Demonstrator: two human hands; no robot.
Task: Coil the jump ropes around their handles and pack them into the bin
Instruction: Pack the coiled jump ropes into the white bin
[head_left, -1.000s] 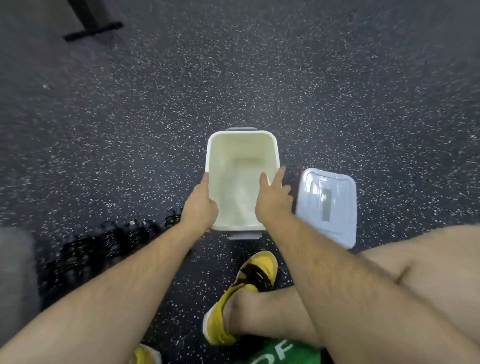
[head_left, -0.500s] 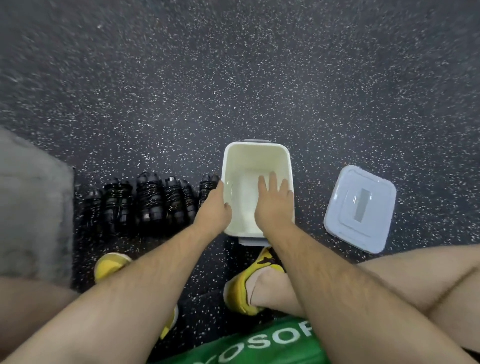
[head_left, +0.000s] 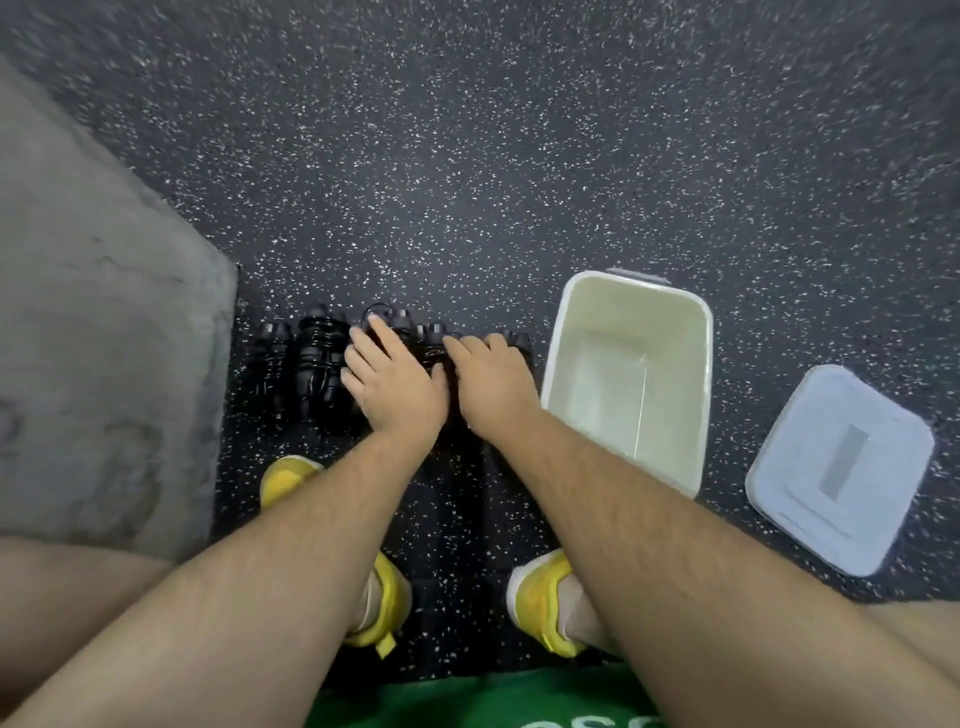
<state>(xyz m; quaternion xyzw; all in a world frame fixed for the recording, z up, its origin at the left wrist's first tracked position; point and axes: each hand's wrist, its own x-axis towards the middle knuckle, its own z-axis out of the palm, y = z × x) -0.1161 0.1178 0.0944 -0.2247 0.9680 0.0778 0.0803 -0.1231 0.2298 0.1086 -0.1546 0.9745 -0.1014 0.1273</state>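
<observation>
Several black jump ropes (head_left: 316, 358), each coiled round its handles, lie in a row on the speckled floor, left of the bin. My left hand (head_left: 395, 382) rests on the middle bundles with its fingers spread and straight. Beside it, my right hand (head_left: 493, 382) covers the rightmost bundles, its fingers bent down over their far ends, fingertips hidden. The cream plastic bin (head_left: 566, 332) stands open just right of my right hand, with nothing inside it.
The bin's pale blue lid (head_left: 841, 467) lies flat on the floor to the right of the bin. A grey mat (head_left: 104, 338) borders the ropes on the left. My yellow shoes (head_left: 540, 603) are planted below the ropes.
Both hands left the bin and moved left onto the row of coiled ropes. The view swung left, so bin and lid now sit further right.
</observation>
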